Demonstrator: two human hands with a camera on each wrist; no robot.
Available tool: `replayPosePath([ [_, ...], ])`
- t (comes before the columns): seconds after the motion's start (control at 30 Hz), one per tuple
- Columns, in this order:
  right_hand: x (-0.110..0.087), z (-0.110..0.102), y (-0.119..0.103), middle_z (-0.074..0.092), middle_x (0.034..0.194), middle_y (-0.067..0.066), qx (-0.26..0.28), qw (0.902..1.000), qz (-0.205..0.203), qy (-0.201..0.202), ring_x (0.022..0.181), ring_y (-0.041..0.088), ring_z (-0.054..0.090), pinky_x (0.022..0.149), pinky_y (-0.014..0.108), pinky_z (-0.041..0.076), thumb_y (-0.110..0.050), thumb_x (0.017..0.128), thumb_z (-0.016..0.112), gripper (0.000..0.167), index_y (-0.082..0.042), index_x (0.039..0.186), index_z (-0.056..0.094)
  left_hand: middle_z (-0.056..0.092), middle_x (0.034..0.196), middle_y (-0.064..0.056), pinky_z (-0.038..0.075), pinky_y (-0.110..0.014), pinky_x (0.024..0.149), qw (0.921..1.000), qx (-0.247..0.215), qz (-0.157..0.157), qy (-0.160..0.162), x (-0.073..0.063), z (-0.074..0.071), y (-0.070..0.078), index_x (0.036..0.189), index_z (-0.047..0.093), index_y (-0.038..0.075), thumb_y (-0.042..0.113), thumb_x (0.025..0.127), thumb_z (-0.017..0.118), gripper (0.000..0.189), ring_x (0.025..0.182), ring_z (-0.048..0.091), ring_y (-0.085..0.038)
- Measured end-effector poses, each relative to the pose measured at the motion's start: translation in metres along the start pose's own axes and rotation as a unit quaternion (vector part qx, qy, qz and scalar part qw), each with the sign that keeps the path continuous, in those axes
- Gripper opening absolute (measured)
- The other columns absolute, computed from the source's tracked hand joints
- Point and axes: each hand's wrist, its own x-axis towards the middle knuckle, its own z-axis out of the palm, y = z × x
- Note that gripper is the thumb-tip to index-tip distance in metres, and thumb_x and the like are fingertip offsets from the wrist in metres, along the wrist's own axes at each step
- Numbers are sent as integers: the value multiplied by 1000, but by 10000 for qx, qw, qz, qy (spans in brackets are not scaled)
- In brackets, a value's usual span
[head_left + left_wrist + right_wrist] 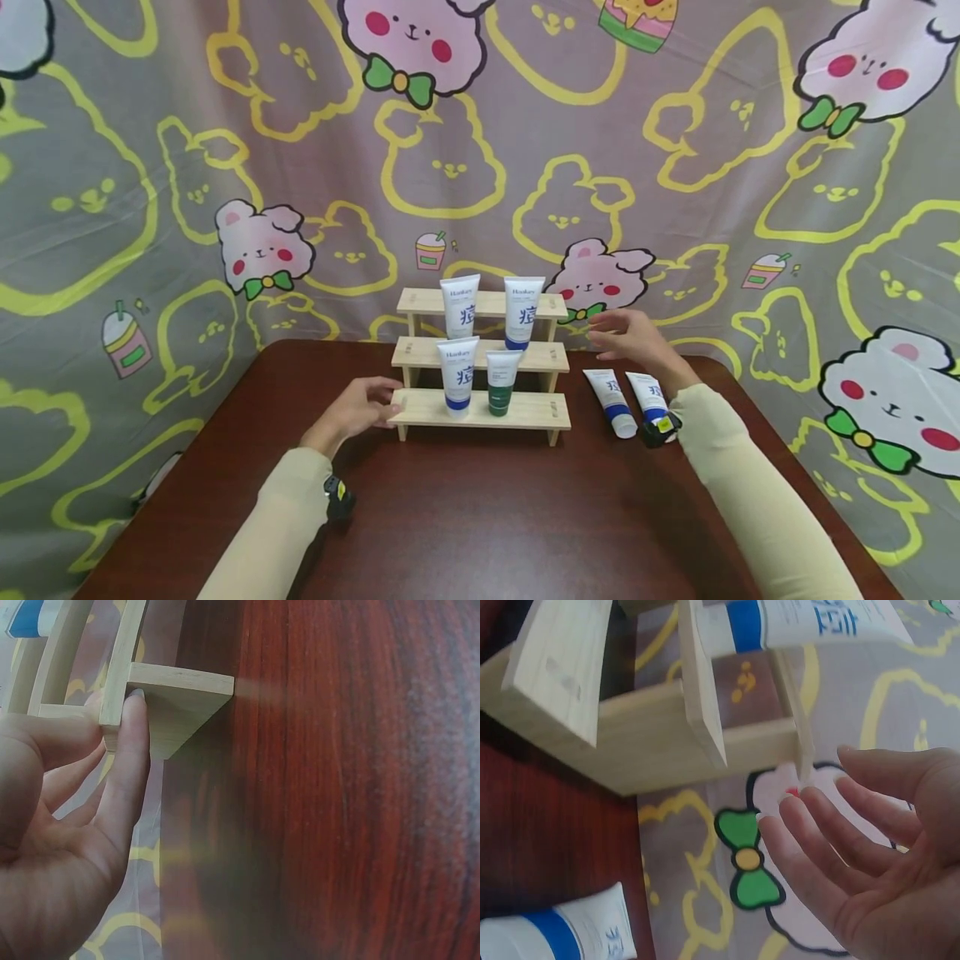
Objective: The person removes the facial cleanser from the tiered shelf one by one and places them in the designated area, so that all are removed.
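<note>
A three-step wooden display stand (538,412) sits on the table. My left hand (356,408) pinches the left end of its lowest shelf, as the left wrist view (82,817) shows. Two white squeeze tubes with blue bands, one at right (524,308) and one at left (460,302), are on the middle step. Another white tube (457,375) and a smaller green-and-white tube (500,385) stand on the lowest one. Beside the stand's upper right end my right hand (633,340) hovers, fingers loosely spread and holding nothing; a small gap shows in the right wrist view (877,855).
Right of the stand, two more white tubes, one nearer (611,403) and one partly behind my right wrist (647,395), lie on the dark red-brown table (465,517). A patterned curtain (480,192) hangs close behind the table.
</note>
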Motion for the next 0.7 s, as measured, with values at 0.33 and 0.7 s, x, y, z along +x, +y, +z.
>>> replayPosePath([
  [0.33, 9, 35, -12, 61, 136, 30, 137, 9997, -189, -53, 117, 41, 67, 90, 43, 65, -19, 99, 70, 49, 5, 140, 56, 62, 115, -22, 67, -34, 76, 10000, -8, -18, 8, -2, 1, 2, 137, 59, -5, -2, 95, 69, 43, 81, 68, -15],
  [0.7, 9, 61, -25, 64, 138, 22, 12, 9996, -297, 16, 121, 35, 65, 101, 48, 60, -25, 97, 73, 51, -2, 140, 58, 62, 116, -23, 67, -34, 77, 10000, 27, -15, 19, -3, 1, 2, 137, 59, -4, -1, 95, 70, 44, 81, 68, -16],
])
